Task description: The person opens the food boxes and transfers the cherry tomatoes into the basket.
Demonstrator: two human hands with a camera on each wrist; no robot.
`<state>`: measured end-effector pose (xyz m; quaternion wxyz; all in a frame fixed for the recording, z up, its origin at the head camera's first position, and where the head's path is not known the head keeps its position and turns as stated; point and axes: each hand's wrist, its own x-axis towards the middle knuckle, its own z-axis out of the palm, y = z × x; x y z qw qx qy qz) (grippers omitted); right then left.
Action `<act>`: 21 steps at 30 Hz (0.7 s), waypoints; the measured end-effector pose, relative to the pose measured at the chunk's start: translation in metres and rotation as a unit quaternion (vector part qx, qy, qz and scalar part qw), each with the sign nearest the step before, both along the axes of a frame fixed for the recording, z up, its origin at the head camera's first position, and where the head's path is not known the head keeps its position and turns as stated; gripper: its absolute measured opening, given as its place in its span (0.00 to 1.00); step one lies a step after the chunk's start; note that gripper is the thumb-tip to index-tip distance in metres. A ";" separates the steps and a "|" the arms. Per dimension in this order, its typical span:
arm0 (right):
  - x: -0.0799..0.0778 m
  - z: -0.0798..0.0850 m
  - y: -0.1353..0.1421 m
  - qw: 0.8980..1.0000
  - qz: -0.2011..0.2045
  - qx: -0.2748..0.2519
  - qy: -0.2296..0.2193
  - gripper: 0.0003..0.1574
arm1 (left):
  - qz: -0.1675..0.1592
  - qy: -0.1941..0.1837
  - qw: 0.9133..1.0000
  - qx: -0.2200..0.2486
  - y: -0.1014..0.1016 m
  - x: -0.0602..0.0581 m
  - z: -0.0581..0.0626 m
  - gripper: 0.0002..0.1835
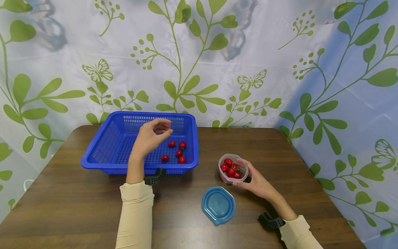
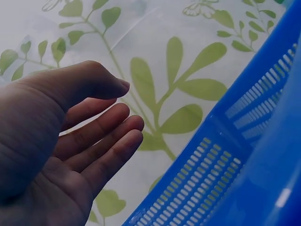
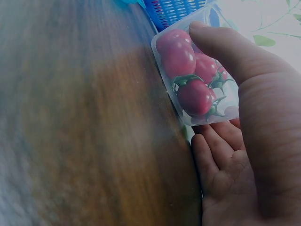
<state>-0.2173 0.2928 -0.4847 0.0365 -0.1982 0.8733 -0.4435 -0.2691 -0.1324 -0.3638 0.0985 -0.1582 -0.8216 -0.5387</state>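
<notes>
Above the blue plastic basket, my left hand hovers with relaxed, loosely bent fingers. Nothing is between its thumb and fingertips in the left wrist view. Several small red tomatoes lie on the right side of the basket's floor. My right hand grips a small clear plastic container from its right side, thumb and fingers around the wall. Inside it are several cherry tomatoes, some with green stems. The container's far wall is partly hidden by the thumb in the right wrist view.
A blue translucent lid lies on the wooden table, just in front of the container. Behind the table hangs a leaf-patterned curtain, close to the basket's back rim. Black bands are on both wrists.
</notes>
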 end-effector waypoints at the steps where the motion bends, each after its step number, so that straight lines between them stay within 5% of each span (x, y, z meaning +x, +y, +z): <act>1: 0.000 0.000 0.000 1.000 0.000 0.000 0.000 0.55 | -0.005 0.001 1.000 0.001 0.003 0.000 0.000 0.19; 21: 0.000 0.001 -0.001 1.000 -0.004 -0.003 -0.006 0.55 | -0.075 0.037 0.996 -0.030 0.065 -0.002 0.000 0.17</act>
